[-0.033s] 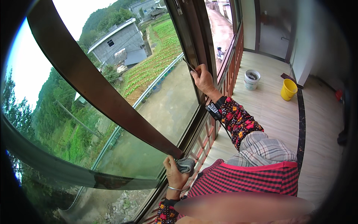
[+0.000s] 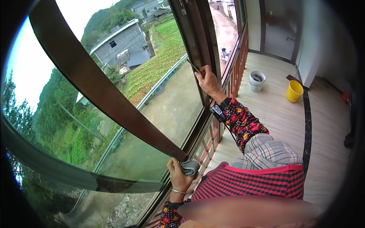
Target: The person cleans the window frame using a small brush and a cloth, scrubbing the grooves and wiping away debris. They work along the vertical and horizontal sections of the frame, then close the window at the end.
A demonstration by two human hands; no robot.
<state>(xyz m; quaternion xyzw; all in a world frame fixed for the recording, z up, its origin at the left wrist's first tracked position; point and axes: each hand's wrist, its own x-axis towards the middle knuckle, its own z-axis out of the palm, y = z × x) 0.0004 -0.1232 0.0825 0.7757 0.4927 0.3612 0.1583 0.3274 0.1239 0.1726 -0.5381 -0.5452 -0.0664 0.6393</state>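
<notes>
- Nearest you, your left hand (image 2: 178, 175) closes its fingers (image 2: 172, 167) around a bunched grey cloth (image 2: 190, 167), pressing the wad against the lower end of the dark brown window frame (image 2: 110, 98), at the corner where that slanting bar meets the bottom rail; the grip looks set for wiping along the frame.
- A thin bangle (image 2: 178, 192) circles that wrist, above a floral sleeve (image 2: 169, 216).
- Farther up, your right hand (image 2: 208, 80) reaches to the upright edge of the frame, fingers curled narrowly about it with a small flat dark object (image 2: 193, 66) pinched at the tips; what it is cannot be told. The hold appears to steady you or the sash while the cloth works below.
- A wrist device (image 2: 217, 111) sits above the right floral sleeve (image 2: 243, 123).
- Below the window runs a reddish railing (image 2: 235, 72) along the edge of the pale balcony floor (image 2: 273, 110).
- At the floor's far end stand a white bucket (image 2: 257, 81) and, beside it toward the wall, a yellow bucket (image 2: 294, 91).
- Beyond the glass lie a grey building (image 2: 121, 45) and green fields (image 2: 156, 66).
</notes>
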